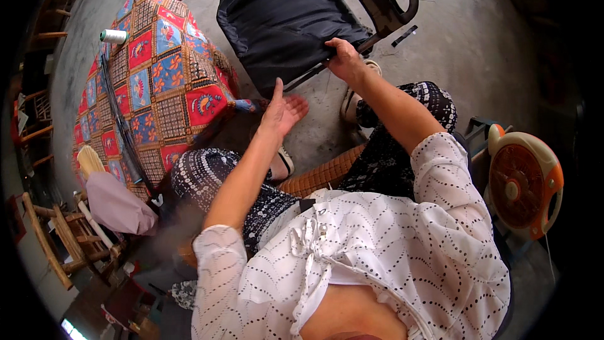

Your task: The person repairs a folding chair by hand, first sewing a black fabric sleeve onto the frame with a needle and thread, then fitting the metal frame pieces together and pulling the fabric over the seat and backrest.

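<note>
A chair (pixel 289 19) with a black fabric-covered seat and a dark curved armrest lies in front of me, tilted on the floor. At the near right corner of its seat, my right hand (pixel 344 60) is closed around the edge by the frame rail. My left hand (pixel 283 112) is open, thumb raised and fingers apart, just off the near left corner of the seat. I cannot see anything in its palm.
To the left stands a surface draped in a patterned cloth (pixel 171 66), bearing a white thread spool (pixel 114 36) and a bundle of dark strips (pixel 119 113). A small orange-and-white fan (pixel 525 182) is at my right. Wooden chair frames (pixel 69 236) line the far left.
</note>
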`<action>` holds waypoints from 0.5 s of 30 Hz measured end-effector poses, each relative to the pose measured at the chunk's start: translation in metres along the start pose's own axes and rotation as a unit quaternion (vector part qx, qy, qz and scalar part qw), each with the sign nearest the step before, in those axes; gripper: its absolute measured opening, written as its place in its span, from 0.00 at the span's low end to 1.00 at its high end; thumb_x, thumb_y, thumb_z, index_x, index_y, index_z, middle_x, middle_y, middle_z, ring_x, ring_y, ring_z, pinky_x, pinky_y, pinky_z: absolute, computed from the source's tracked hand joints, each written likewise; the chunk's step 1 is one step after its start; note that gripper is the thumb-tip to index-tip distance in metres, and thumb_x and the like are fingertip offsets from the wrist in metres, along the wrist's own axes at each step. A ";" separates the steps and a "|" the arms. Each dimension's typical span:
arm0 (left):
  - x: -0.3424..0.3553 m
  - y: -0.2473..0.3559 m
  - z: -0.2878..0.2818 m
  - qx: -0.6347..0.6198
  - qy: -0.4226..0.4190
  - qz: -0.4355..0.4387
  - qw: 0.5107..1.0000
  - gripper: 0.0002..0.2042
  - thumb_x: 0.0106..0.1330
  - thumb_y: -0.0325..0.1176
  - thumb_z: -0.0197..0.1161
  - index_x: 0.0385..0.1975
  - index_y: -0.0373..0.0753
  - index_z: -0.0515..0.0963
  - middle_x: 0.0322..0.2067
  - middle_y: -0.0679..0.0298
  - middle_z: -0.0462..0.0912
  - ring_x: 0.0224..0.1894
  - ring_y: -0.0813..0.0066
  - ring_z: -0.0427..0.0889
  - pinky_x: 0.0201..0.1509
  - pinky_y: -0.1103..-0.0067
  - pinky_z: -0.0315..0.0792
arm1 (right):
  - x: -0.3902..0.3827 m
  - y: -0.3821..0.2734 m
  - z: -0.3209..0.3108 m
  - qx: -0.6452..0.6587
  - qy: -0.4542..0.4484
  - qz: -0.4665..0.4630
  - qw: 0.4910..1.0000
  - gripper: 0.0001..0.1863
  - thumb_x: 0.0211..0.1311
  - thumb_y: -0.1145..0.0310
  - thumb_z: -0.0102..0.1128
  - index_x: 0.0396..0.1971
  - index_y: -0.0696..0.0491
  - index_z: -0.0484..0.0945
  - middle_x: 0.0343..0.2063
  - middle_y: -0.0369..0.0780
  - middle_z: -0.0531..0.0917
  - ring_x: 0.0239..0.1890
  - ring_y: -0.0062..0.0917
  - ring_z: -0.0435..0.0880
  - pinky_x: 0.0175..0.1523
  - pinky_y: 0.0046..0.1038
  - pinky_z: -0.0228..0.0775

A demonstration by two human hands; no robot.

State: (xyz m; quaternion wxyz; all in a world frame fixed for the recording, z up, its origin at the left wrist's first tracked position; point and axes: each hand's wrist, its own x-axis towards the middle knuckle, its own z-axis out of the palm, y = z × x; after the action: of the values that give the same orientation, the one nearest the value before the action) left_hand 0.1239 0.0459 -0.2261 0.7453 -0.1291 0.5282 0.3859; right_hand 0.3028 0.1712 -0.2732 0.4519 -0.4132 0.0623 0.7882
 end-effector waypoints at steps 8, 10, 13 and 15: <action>0.056 0.024 0.022 -0.281 -0.018 0.200 0.939 0.14 0.65 0.29 0.54 0.49 0.34 0.70 0.51 0.55 0.74 0.52 0.56 0.74 0.53 0.59 0.72 | -0.016 0.002 0.001 -0.012 -0.031 -0.014 0.999 0.14 0.54 0.72 0.49 0.42 0.54 0.70 0.42 0.39 0.77 0.45 0.32 0.74 0.55 0.38 0.62; 0.063 0.027 0.006 -0.260 -0.062 0.237 0.934 0.13 0.64 0.27 0.55 0.48 0.34 0.70 0.51 0.56 0.74 0.52 0.57 0.73 0.53 0.62 0.73 | -0.024 0.004 0.011 0.017 0.000 -0.048 0.999 0.14 0.55 0.71 0.48 0.43 0.54 0.71 0.42 0.38 0.77 0.45 0.32 0.74 0.55 0.39 0.62; 0.069 0.026 -0.008 -0.239 -0.122 0.212 0.940 0.13 0.63 0.25 0.54 0.48 0.35 0.71 0.50 0.57 0.75 0.52 0.59 0.73 0.52 0.66 0.73 | 0.019 0.004 -0.014 0.082 -0.036 -0.068 0.994 0.13 0.56 0.73 0.48 0.42 0.56 0.71 0.41 0.39 0.76 0.44 0.33 0.74 0.54 0.36 0.63; 0.074 0.028 -0.026 -0.254 -0.218 0.170 0.927 0.13 0.63 0.25 0.54 0.47 0.34 0.71 0.48 0.57 0.76 0.49 0.61 0.75 0.46 0.71 0.74 | 0.017 0.001 -0.006 0.115 -0.047 -0.055 0.991 0.12 0.53 0.75 0.48 0.40 0.56 0.71 0.40 0.40 0.76 0.42 0.33 0.74 0.52 0.33 0.64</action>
State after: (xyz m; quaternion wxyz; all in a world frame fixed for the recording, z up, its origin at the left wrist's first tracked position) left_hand 0.0963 0.0815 -0.2960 0.7072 -0.1350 0.2510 0.6470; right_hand 0.3012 0.1789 -0.2899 0.5418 -0.3238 0.1081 0.7681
